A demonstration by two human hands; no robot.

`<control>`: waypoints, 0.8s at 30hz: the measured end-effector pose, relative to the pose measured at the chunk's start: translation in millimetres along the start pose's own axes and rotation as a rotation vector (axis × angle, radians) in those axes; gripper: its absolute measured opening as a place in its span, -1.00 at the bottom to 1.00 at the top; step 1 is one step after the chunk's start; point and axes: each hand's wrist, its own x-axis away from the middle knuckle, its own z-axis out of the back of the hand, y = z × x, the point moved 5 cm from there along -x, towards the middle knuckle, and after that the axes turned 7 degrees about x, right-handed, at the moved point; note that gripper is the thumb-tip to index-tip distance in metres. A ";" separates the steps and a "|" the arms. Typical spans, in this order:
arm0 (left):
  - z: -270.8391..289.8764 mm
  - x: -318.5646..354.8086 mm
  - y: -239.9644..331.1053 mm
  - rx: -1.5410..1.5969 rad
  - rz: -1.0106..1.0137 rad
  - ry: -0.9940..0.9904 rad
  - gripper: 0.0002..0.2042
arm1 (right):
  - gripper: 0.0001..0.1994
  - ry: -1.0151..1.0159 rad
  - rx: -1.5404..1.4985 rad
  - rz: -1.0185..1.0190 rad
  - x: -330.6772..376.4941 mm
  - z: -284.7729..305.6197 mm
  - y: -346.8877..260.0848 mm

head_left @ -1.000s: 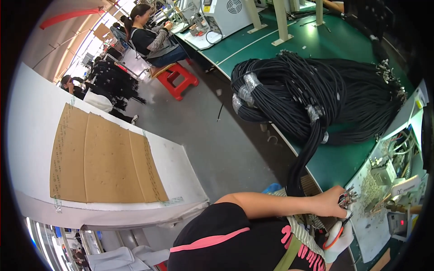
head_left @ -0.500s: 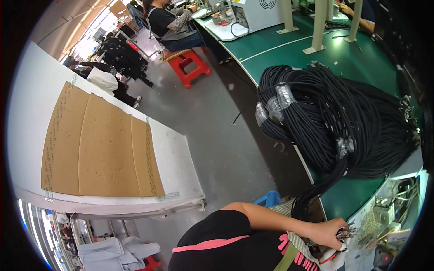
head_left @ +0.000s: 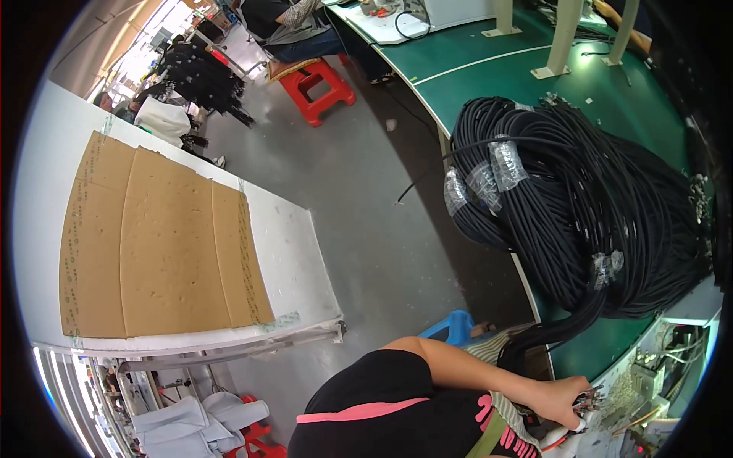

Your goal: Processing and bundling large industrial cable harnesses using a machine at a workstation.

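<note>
My left arm reaches from the lower middle to the right, and my left hand (head_left: 559, 400) is closed at the edge of the machine. Between its fingers is a small bunch of thin cable ends (head_left: 589, 398) with dark and metallic tips. A white cover shows at one fingertip. Just below the hand is a white and red-orange item (head_left: 553, 438), too cut off to name. My right hand cannot be made out. Above the hand, a large heap of black cables (head_left: 565, 221), bound with clear plastic wrap (head_left: 508, 162), lies on the green table (head_left: 473, 84).
An opened machine (head_left: 649, 378) with wiring stands at the lower right. A blue stool (head_left: 456, 327) is beside my arm. A white partition with cardboard (head_left: 168, 244) stands at left. A seated person (head_left: 286, 27) and a red stool (head_left: 317, 90) are farther off.
The whole view has shifted slightly, so the cable heap sits lower and further right. My left hand remains closed on the cable ends at the machine.
</note>
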 end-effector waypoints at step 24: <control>-11.1 -1.6 -6.3 0.026 0.189 -0.115 -0.77 | -0.78 0.140 0.273 0.034 9.9 51.3 -4.3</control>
